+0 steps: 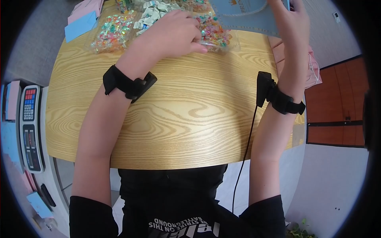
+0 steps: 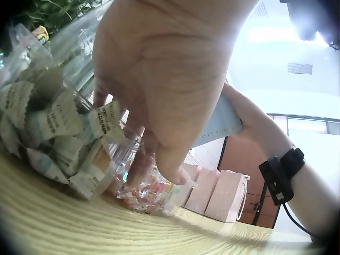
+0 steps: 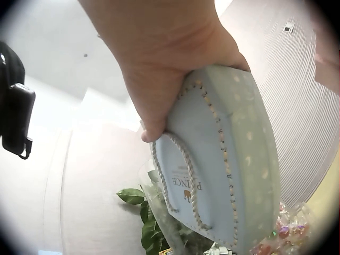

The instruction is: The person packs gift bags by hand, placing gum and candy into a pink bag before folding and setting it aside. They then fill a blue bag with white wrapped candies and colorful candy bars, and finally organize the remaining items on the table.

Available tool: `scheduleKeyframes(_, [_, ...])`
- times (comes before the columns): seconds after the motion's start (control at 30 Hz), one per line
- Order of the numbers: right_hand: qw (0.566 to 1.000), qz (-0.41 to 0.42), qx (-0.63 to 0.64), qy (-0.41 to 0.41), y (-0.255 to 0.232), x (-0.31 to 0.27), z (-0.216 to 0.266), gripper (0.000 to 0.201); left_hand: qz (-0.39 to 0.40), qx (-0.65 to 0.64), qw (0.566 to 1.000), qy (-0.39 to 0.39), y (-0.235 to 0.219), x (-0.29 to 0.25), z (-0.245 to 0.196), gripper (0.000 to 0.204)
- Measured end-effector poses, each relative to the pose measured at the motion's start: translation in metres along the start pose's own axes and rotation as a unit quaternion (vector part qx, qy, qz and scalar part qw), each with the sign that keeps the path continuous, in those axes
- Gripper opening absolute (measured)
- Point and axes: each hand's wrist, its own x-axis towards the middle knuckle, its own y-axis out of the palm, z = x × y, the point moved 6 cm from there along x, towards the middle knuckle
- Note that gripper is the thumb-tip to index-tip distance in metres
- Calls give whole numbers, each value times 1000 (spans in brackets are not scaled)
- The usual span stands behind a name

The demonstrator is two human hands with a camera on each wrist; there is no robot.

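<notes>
My right hand [image 1: 291, 10] grips a light blue paper gift bag [image 3: 204, 143] by its side, thumb on the face with the rope handle and gold crown print. The bag is held up at the far right of the table. My left hand [image 1: 174, 33] reaches over the clear boxes, its fingers pointing down at the colourful wrapped candies [image 1: 214, 33]. Its thumb lies along the near edge of that box. In the left wrist view the fingertips are partly hidden among the wrappers. Beside this hand is a box of white-wrapped candies [image 2: 58, 127].
Another clear box of shiny candies [image 1: 115, 33] stands at the left. Blue and pink cards [image 1: 81, 25] lie at the far left corner. Pink gift bags [image 2: 226, 194] stand at the right side. A cable [image 1: 246, 158] hangs from the right wrist camera. A scale [image 1: 31, 127] sits left of the table.
</notes>
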Motion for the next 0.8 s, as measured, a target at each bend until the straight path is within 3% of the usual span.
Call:
scheduleKeyframes(0.23, [996, 17, -37, -85, -8, 9, 5, 67, 42, -5, 999, -31, -15, 5, -4, 36])
scheduleKeyframes(0.3, [988, 48, -12, -147, -7, 6, 12, 68, 48, -17, 998, -39, -27, 6, -12, 35])
scheduleKeyframes(0.47, [982, 69, -36, -172, 3, 4, 6, 71, 21, 0, 999, -29, -13, 7, -5, 30])
scheduleKeyframes(0.53, [980, 68, -28, -184, 4, 3, 12, 71, -20, -38, 999, 15, -13, 7, -10, 28])
scheduleKeyframes(0.63, [986, 56, 85, -134, 2, 3, 13, 70, -31, -69, 997, 27, -7, 7, -11, 33])
scheduleKeyframes(0.7, [994, 55, -63, -64, 3, -5, 15, 66, -29, -45, 998, 38, 2, 1, -8, 37])
scheduleKeyframes(0.8, [980, 76, -165, -81, 10, 1, 13, 64, -13, -26, 999, 31, 1, -1, -9, 42])
